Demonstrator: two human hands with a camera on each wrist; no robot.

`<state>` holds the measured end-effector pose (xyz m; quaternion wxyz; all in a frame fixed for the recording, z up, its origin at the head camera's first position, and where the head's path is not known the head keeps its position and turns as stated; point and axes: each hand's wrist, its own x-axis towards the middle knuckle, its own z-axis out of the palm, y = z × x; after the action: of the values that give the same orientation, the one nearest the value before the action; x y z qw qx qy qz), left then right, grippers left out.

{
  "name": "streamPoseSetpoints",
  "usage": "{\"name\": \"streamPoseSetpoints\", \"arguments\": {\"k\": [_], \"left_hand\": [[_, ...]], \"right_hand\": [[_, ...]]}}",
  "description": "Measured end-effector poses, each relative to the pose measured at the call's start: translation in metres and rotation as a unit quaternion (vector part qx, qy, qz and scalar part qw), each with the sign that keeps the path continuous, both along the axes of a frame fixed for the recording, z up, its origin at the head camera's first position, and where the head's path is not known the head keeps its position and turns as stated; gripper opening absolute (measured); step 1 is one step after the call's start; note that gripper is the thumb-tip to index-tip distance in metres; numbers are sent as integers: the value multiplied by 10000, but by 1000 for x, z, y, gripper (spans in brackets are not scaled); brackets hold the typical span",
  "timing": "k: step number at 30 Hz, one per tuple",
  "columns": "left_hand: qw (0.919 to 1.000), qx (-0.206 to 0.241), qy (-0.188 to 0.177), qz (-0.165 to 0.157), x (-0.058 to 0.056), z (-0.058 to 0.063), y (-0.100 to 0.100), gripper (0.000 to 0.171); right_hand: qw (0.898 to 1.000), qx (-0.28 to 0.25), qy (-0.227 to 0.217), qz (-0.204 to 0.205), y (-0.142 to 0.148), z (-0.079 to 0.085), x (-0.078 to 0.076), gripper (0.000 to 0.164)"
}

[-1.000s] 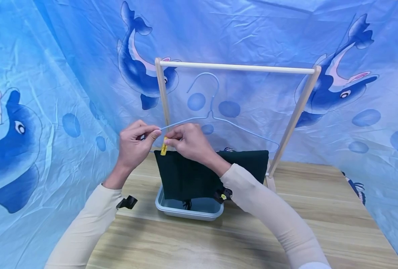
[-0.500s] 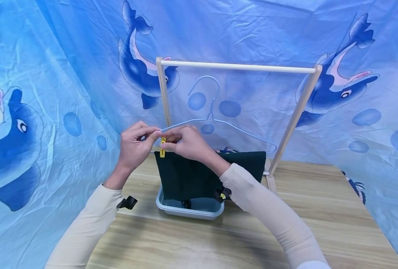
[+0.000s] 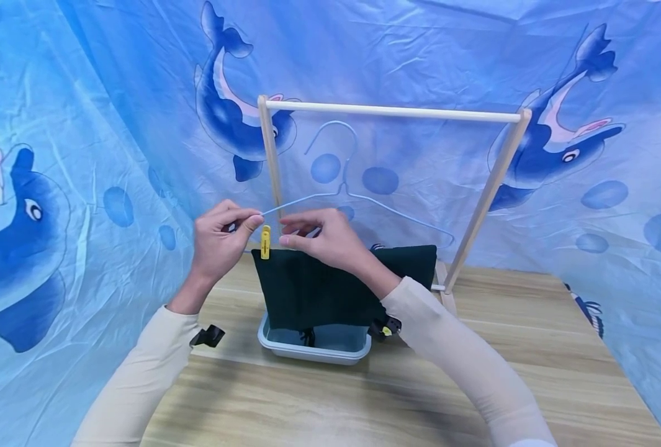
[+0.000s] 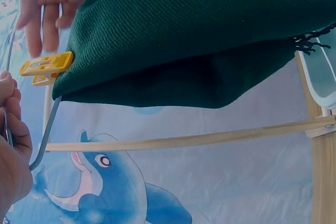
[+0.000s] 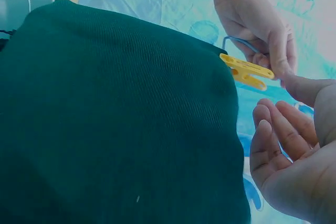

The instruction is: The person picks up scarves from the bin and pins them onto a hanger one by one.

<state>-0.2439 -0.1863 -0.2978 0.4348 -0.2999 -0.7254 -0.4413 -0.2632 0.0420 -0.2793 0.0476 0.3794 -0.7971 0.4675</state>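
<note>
My left hand (image 3: 223, 242) grips the left end of a light blue wire hanger (image 3: 386, 206). Over the hanger's bottom bar hangs a folded dark green knitted scarf (image 3: 313, 292) with fringe at its lower edge. A yellow clothespin (image 3: 265, 242) clips the scarf's upper left corner to the bar, and its open handle ends show in the left wrist view. Just right of the clothespin is my right hand (image 3: 327, 239), holding nothing, its fingers loosely bent and apart from the clip. The right wrist view shows a gap between those fingers (image 5: 286, 129) and the clothespin (image 5: 247, 69).
A wooden rack (image 3: 500, 186) with a white top rail (image 3: 391, 112) stands behind the hanger. Below the scarf sits a pale blue plastic basin (image 3: 316, 355) on the wood-grain table (image 3: 285, 410). Dolphin-printed curtain (image 3: 447, 56) encloses the back and left.
My right hand has let go of the yellow clothespin and drawn back to the right. The clothespin stays on the scarf. My left hand keeps its hold, shifting slightly left with the hanger.
</note>
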Motion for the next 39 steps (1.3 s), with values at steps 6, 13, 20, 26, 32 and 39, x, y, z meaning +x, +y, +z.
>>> {"name": "streamPoseSetpoints", "arguments": {"k": [6,13,20,26,32,39], "left_hand": [[9999,11,-102,112,-3,-1,-3,13],[9998,-3,-102,148,-5,-6,-6,13],[9997,105,-149,152,-6,-7,-6,13],[9997,129,-137,183,-7,-7,-5,13],[9995,196,-106,227,-8,-8,-3,16],[9995,154,-100,259,-9,-6,-1,14]], "right_hand": [[9991,-339,232,-119,24,0,6,31],[9978,-457,441,-194,55,2,16,31],[9949,-456,668,-603,96,-4,24,30],[9905,-726,761,-890,133,-17,31,30],[9844,-1157,817,-1046,165,-36,36,30],[9806,-1213,810,-1310,196,-68,44,28]]}}
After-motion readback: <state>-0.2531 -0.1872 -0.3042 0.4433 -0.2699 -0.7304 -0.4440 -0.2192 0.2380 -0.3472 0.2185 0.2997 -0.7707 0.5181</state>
